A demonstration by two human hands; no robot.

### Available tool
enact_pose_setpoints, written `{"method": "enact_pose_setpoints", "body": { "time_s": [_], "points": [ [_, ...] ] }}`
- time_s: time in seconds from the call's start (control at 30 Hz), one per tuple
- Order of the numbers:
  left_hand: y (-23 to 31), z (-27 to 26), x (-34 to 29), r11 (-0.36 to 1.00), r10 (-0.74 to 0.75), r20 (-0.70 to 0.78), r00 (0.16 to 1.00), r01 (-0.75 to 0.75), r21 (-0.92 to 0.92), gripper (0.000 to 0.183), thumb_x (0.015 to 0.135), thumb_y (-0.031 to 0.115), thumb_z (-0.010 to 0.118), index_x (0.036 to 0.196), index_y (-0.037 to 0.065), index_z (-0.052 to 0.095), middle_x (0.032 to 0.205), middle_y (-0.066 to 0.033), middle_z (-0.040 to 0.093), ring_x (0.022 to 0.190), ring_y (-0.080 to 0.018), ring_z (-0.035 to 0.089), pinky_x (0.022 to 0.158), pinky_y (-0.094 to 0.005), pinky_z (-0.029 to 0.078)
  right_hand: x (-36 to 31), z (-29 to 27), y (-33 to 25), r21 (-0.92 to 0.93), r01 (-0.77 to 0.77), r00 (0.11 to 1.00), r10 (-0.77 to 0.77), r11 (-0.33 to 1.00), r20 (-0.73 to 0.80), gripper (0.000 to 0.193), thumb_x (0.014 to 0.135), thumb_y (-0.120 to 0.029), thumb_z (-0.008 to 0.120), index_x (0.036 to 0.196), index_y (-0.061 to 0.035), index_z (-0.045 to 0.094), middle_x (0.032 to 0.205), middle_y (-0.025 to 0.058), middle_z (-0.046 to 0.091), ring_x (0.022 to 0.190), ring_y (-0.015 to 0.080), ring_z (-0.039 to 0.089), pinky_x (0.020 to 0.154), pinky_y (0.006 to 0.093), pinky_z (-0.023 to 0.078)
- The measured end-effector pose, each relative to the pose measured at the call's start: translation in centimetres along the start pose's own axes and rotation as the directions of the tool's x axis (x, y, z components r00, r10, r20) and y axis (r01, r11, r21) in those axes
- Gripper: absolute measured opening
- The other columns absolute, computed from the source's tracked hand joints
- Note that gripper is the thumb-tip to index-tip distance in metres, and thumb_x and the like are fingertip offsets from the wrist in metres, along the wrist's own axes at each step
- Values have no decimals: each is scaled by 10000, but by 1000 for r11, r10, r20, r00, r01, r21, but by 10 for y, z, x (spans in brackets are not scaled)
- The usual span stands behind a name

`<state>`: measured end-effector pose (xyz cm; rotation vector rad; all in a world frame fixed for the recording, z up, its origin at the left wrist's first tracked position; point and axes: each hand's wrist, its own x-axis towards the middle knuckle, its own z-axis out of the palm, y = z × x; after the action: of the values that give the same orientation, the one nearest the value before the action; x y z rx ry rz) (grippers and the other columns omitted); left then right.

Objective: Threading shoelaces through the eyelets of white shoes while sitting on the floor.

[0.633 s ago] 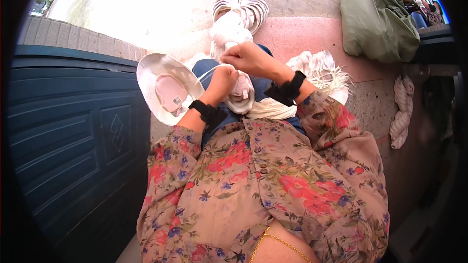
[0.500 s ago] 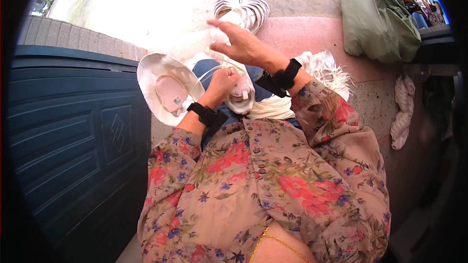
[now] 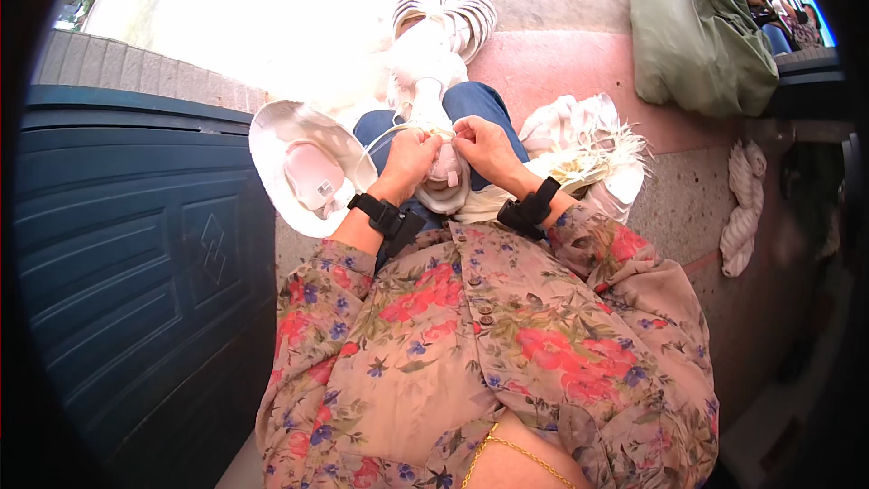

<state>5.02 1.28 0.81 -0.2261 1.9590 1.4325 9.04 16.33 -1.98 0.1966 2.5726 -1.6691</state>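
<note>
On my lap lies a white piece [image 3: 444, 198] with a pink padded middle [image 3: 444, 163]; its exact kind is hard to make out. My left hand [image 3: 410, 161] is closed at its far edge, pinching a thin pale cord [image 3: 385, 133] that loops out to the left. Just opposite, my right hand [image 3: 487, 148] pinches close to the left fingertips, apparently on the same cord. By my left knee rests a white brimmed piece like a hat [image 3: 342, 149], with a pink oval [image 3: 313, 172] inside it.
Beyond my knees stand nested white brimmed pieces [image 3: 471, 20]. White cloth with frayed pale strips [image 3: 579, 127] lies right of my lap. Farther right are a large green sack [image 3: 701, 41] and a twisted white bundle [image 3: 744, 204]. A dark blue panelled door [image 3: 109, 244] flanks my left.
My right hand has come down and back from its raised, spread position and now pinches beside the left one. The left hand stays in nearly the same place.
</note>
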Motion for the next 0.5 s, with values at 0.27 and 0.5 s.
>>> {"method": "enact_pose_setpoints", "body": {
  "time_s": [0.27, 0.5],
  "points": [
    [-25, 5, 15, 937, 296, -123, 947, -263, 228, 241, 817, 148, 571, 629, 0, 544, 544, -38, 522, 380, -85, 442, 331, -238, 327, 13, 13, 2, 485, -368, 920, 387, 794, 64, 158, 758, -63, 609, 883, 30, 583, 706, 63, 606, 608, 93, 552, 541, 231, 448],
    [-1, 0, -3, 1000, 20, -74, 997, -20, -1, 208, 788, 153, 582, 723, -44, 594, 605, -155, 583, 497, -206, 549, 502, -340, 441, 14, 7, -9, 583, -478, 860, 484, 657, 159, 110, 763, -46, 601, 851, 16, 578, 690, 49, 590, 555, 75, 515, 467, 207, 400]
  ]
}}
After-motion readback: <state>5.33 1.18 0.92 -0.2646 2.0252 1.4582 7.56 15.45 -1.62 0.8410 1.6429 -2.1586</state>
